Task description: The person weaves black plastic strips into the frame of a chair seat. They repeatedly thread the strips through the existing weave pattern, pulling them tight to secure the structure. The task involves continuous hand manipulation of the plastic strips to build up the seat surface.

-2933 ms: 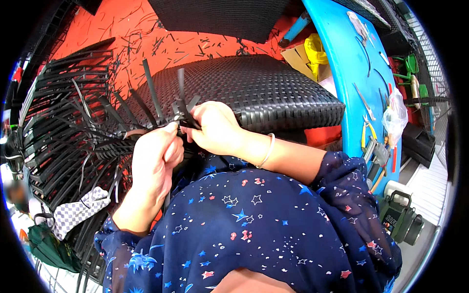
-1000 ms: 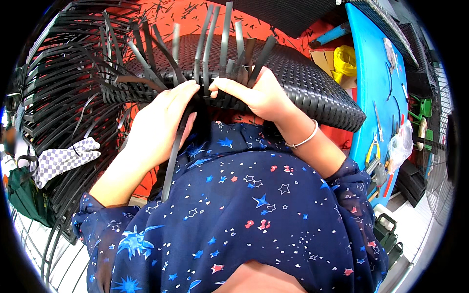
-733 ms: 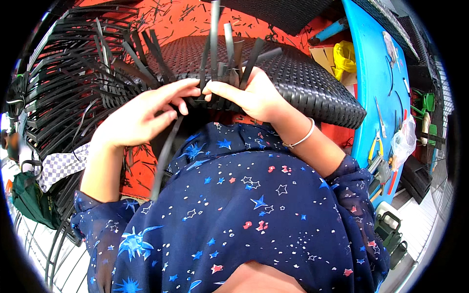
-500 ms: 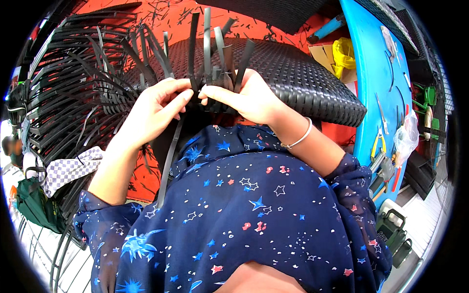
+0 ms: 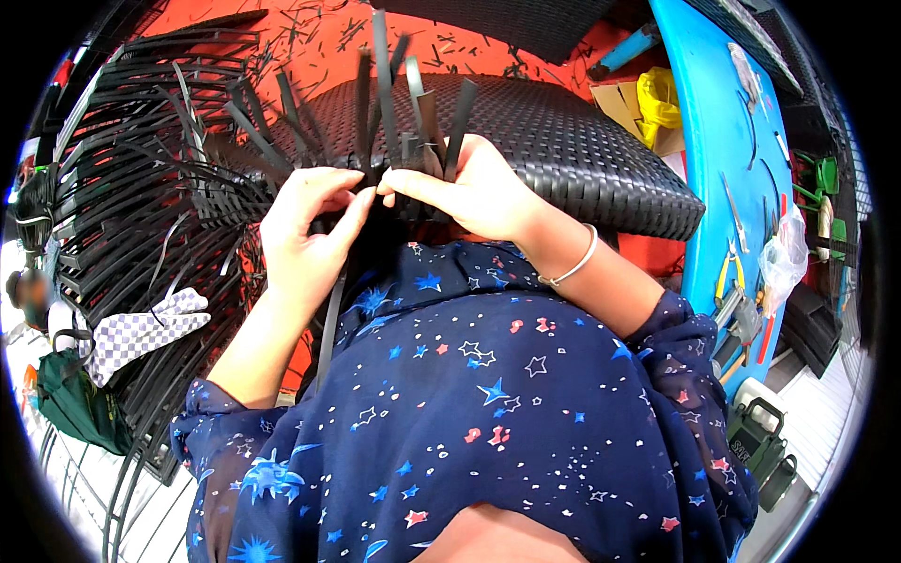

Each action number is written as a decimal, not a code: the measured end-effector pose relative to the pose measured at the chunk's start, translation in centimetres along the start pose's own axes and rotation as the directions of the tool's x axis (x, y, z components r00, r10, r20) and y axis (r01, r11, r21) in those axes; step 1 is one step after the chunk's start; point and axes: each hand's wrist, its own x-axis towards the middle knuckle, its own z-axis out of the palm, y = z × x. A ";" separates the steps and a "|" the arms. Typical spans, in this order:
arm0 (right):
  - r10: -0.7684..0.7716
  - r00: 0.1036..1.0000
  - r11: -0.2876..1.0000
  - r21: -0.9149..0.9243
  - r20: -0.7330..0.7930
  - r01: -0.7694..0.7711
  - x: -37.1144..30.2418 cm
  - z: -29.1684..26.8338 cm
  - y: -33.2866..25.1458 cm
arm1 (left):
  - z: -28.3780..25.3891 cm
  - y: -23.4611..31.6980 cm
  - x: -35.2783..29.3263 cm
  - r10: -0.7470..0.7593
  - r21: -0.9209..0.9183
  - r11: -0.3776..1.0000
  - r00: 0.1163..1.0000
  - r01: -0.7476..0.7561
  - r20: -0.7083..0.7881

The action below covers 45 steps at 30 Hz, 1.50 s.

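A black woven panel (image 5: 563, 150) of flat plastic strips lies in front of me, with loose strip ends (image 5: 381, 84) standing up from its near edge. My left hand (image 5: 310, 216) is closed, thumb and fingers pinching a black strip at that edge. A long strip (image 5: 330, 324) hangs below this hand toward my lap. Close beside it, my right hand (image 5: 474, 197) is closed around several upright strip ends, its thumb pointing toward the left fingertips. The exact spot where the fingertips meet the weave is partly hidden.
Many loose black strips (image 5: 122, 159) fan out at the left, near a checked cloth (image 5: 150, 333) and a green bag (image 5: 80, 403). On the blue table (image 5: 709, 141) at the right lie yellow-handled pliers (image 5: 729, 272) and a clear plastic bag (image 5: 784, 258). Offcuts litter the red surface (image 5: 310, 28).
My left hand has shifted slightly right and down, its forearm swinging right. The upright strips lean a little further left. My right hand has barely moved.
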 end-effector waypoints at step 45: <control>0.028 0.999 0.960 -0.278 -0.023 -0.033 -0.4 -0.2 -2.4 | 0.2 2.0 4.2 -0.527 -0.464 0.406 0.617 0.787 0.585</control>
